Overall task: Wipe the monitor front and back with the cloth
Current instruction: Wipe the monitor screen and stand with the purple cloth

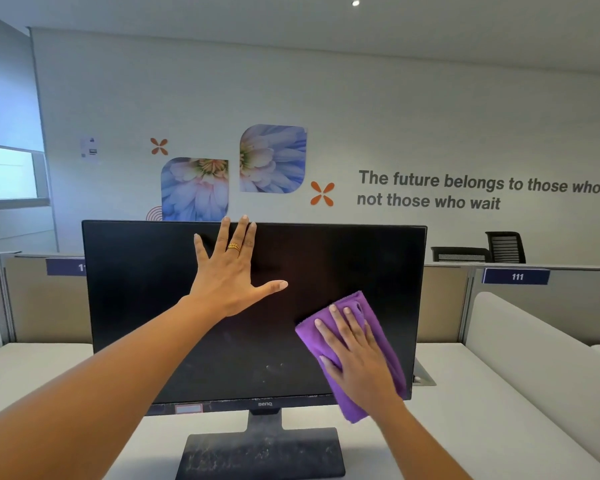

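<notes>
Nearest, the scuffed, dusty stand base (264, 452) sits on the pale desk (465, 427), holding the monitor (146, 306) upright, screen facing the person. The right hand (357, 358) lies flat, fingers straight, pressing the purple cloth (392, 362) against the screen's lower right. The left hand (229, 278), fingers spread, appears to brace the glass near its top edge. A firm brace should stop the panel rocking. Light, even, overlapping passes leftward would reach the specks low at the centre. The back is hidden from here. Beyond stand beige partitions (568, 306) with numbered tags, black chairs (504, 247) far right, and a wall (430, 116) bearing flower decals and a slogan.
</notes>
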Tool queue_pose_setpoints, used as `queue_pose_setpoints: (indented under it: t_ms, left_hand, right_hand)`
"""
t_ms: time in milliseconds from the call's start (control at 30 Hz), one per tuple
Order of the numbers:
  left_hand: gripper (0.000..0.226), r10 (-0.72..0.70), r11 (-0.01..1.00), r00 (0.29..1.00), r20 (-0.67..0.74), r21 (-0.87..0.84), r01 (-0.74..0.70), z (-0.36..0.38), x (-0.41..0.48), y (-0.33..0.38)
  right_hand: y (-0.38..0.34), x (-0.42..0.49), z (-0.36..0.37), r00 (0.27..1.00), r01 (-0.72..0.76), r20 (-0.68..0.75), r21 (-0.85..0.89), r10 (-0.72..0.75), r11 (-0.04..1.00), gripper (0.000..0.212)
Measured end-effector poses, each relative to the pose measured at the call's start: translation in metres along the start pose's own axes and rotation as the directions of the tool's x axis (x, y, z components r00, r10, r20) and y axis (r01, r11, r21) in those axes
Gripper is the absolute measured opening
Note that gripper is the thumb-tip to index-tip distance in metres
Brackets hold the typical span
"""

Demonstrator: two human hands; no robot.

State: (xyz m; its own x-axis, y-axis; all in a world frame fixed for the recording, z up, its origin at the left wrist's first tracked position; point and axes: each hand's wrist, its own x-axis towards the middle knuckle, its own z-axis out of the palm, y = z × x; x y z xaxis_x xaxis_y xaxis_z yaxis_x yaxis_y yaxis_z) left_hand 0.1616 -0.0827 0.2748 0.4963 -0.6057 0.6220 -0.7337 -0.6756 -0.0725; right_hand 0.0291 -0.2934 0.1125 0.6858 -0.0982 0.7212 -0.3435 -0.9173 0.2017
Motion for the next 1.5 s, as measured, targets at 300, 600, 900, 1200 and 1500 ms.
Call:
queue_pose_setpoints:
  t_ms: [300, 600, 900, 1200, 1500]
  left_hand:
    - [0.116, 0.0, 1.0, 1.0, -0.014, -0.019, 0.0, 0.002, 0.001, 0.001]
    - [0.111, -0.003, 1.0, 1.0, 0.025, 0.01, 0.003, -0.002, 0.0, 0.0]
    - [0.103, 0.007, 1.0, 1.0, 0.022, 0.016, -0.007, -0.003, -0.001, -0.002]
    - [0.096, 0.035, 0.999, 0.999, -0.026, 0.028, -0.034, -0.002, -0.001, -0.005]
    - [0.084, 0.089, 0.99, 0.991, -0.104, 0.115, -0.077, -0.005, -0.004, -0.028]
  right_hand:
    - [0.057, -0.022, -0.009, 0.889, -0.423, -0.039, 0.316, 0.457, 0.85, 0.068]
    - [-0.031, 0.022, -0.001, 0.636, -0.646, -0.053, 0.51, 0.77, 0.569, 0.065]
    - [-0.098, 0.032, 0.006, 0.986, -0.113, -0.113, 0.079, 0.122, 0.99, 0.075]
    - [-0.031, 0.011, -0.005, 0.997, 0.069, -0.035, -0.085, -0.072, 0.994, 0.059]
    - [-0.026, 0.007, -0.007, 0.857, -0.487, -0.045, 0.253, 0.513, 0.836, 0.067]
